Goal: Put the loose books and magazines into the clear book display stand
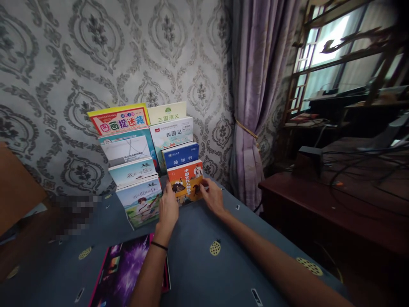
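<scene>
An orange book (186, 184) with Chinese lettering and drawn figures stands upright at the front of the right-hand row. My left hand (168, 205) grips its left edge, fingers partly hidden. On its right edge my right hand (212, 195) closes with thumb and fingers. Behind it in steps rise a blue booklet (181, 156), a white book (172, 134) and a cream book (169, 111). The left-hand row has a book with a guitar player (143, 204) in front, then a pale teal book (132, 172), a grey-and-teal book (128, 149) and a yellow-and-red book (121, 121).
A purple, pink-edged book (128, 268) lies flat near me on the blue pineapple-print cloth (230, 260). Patterned wallpaper (96, 42) and a purple curtain (252, 85) are behind. At right stands a dark red desk (297, 196) with tangled cables; at left, a brown box (19, 187).
</scene>
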Tool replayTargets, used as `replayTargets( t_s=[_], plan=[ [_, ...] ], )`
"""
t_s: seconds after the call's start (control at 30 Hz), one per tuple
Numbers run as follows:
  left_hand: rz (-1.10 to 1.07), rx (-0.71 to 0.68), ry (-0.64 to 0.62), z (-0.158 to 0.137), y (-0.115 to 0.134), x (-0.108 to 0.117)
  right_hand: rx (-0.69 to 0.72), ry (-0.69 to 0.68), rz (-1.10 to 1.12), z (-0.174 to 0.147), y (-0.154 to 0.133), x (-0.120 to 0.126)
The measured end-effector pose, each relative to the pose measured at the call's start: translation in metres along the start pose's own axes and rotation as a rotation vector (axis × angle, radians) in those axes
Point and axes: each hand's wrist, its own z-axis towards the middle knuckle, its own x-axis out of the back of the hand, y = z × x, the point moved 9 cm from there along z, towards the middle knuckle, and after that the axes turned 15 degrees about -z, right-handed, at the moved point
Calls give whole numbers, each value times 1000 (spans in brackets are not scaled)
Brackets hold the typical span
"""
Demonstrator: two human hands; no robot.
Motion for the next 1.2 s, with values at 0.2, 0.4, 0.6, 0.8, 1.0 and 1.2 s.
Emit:
replayTargets(
  t_s=[0.2, 0.4, 0.6, 0.8, 1.0, 1.2],
  plan=[
    [31, 16, -22, 0, 0, -1, 15, 27, 0, -2, 1, -2],
    [112, 7, -7, -1, 5, -1, 27, 34, -3, -4, 4, -4],
    [116, 2, -8, -4, 8, -1, 22, 30, 6, -1, 7, -5],
    [95, -5, -1, -4, 6, -1, 12, 34, 19, 3, 10, -8],
    [101, -8, 21, -3, 4, -3, 22, 34, 53, 5, 11, -11],
    [29, -24, 54, -2, 1, -5, 14, 37, 56, 6, 11, -11]
  ],
)
